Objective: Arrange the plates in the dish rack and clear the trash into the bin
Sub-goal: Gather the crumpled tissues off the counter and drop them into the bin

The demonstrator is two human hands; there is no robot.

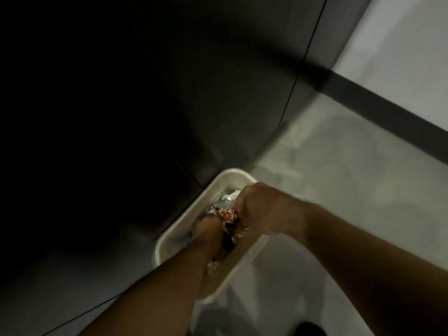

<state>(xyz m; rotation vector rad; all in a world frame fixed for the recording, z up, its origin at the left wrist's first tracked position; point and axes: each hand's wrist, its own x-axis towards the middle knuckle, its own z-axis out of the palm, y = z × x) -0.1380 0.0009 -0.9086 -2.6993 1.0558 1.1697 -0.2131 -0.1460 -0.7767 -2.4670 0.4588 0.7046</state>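
Both hands at the white bin [174,235] on the grey floor [339,190].
I see the right hand [264,209] clenched round a crumpled red-and-white wrapper [226,214], foil [221,203] just beside it, above the bin's mouth; the left hand [208,226] is sunk inside, and I cannot tell its grip.

The crumpled wrapper [226,214] bears red letters on white; blur smears the words. None of it can be read.

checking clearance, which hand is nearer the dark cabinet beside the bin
Left. The left hand is in the bin on the cabinet side; the right hand grips the wrapper by the opposite rim.
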